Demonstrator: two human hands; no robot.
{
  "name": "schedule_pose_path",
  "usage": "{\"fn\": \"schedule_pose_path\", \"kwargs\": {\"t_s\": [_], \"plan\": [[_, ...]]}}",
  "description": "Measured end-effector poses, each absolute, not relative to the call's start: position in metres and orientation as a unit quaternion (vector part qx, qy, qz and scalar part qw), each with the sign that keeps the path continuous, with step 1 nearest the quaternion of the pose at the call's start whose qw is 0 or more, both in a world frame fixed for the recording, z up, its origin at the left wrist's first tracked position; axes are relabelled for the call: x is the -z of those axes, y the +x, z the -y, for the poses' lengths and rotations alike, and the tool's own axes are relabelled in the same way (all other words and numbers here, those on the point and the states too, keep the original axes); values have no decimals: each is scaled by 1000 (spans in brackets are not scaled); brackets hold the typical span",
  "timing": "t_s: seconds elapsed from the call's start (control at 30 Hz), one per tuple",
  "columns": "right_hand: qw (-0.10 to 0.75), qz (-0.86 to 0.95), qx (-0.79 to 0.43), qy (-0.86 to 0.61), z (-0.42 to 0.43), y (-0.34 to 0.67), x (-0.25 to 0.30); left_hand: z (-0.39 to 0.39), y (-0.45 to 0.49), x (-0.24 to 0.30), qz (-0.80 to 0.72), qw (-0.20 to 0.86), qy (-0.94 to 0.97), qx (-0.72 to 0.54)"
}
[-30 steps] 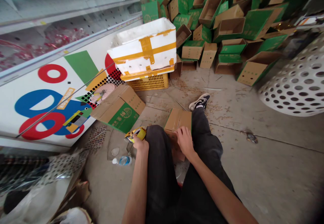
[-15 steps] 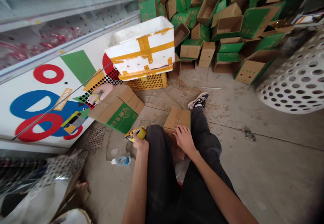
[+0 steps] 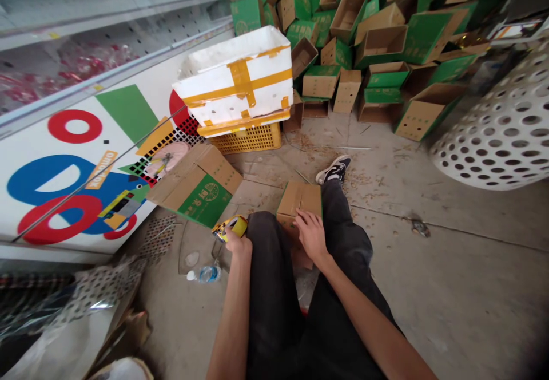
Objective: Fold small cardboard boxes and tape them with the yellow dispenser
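Note:
My left hand [image 3: 238, 242] is closed around a yellow tape dispenser [image 3: 231, 228] with a roll of tape in it, just left of my left knee. Between my knees stands a small brown cardboard box [image 3: 304, 194], its top flaps folded down to a seam. My right hand [image 3: 312, 232] lies on the near part of that box's top, fingers stretched out and holding nothing. The lower part of the box is partly hidden by my hand and legs. Another cardboard box with a green panel [image 3: 206, 197] sits tilted beyond the dispenser.
White foam boxes [image 3: 240, 82] stand on a yellow crate [image 3: 249, 141]. Many green and brown boxes [image 3: 386, 42] are piled at the back. A white perforated basket [image 3: 501, 145] stands at right. A plastic bottle [image 3: 209, 274] lies left of my left arm; shelving [image 3: 107, 31] runs along the left.
The view has shifted slightly. Both hands keep nearly the same places, the left on the tape dispenser and the right on the box top.

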State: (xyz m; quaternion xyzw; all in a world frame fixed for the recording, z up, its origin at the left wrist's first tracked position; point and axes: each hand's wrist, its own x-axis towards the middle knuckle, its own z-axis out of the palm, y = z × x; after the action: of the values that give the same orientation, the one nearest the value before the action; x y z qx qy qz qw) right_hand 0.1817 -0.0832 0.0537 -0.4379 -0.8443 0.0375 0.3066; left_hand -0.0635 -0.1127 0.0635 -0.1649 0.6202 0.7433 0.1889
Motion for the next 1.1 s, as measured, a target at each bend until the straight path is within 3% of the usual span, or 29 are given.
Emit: {"fn": "schedule_pose_path", "kwargs": {"t_s": [0.1, 0.63, 0.87, 1.1], "plan": [[306, 844, -39, -439, 84, 180, -54, 114, -65, -68, -606, 178, -235, -739], [376, 830, -3, -413, 79, 180, -49, 121, -48, -87, -683, 96, -205, -694], [343, 844, -34, -410, 91, 195, -45, 135, -14, -92, -711, 52, -23, -701], [312, 823, -101, -464, 117, 202, -41, 136, 46, -105, -652, 170, 130, -727]]}}
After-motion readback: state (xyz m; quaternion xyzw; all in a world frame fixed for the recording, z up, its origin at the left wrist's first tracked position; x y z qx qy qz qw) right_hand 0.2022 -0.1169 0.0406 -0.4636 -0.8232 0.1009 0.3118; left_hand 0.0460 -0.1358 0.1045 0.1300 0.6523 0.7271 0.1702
